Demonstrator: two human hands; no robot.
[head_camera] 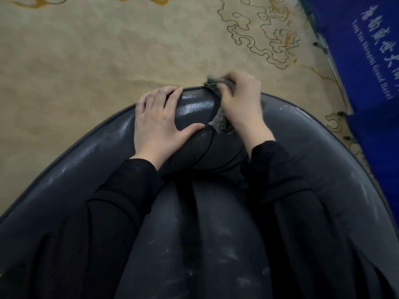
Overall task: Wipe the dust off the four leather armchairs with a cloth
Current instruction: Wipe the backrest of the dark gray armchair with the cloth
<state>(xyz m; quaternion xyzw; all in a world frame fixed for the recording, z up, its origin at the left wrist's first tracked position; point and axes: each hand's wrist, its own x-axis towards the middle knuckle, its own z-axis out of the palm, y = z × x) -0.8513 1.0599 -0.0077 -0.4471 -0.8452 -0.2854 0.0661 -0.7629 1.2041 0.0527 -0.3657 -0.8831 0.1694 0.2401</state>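
Observation:
A dark blue-grey leather armchair fills the lower part of the head view, seen from above, with pale dust smears on its seat and curved back. My left hand lies flat on the top of the backrest, fingers spread over the rim. Just to its right my right hand grips a grey cloth and presses it onto the backrest top. Part of the cloth sticks out above the fingers, and part hangs below the palm.
Beige carpet with gold and dark swirl patterns lies beyond the chair. A blue sign board with white lettering stands at the right edge, close to the chair's right side.

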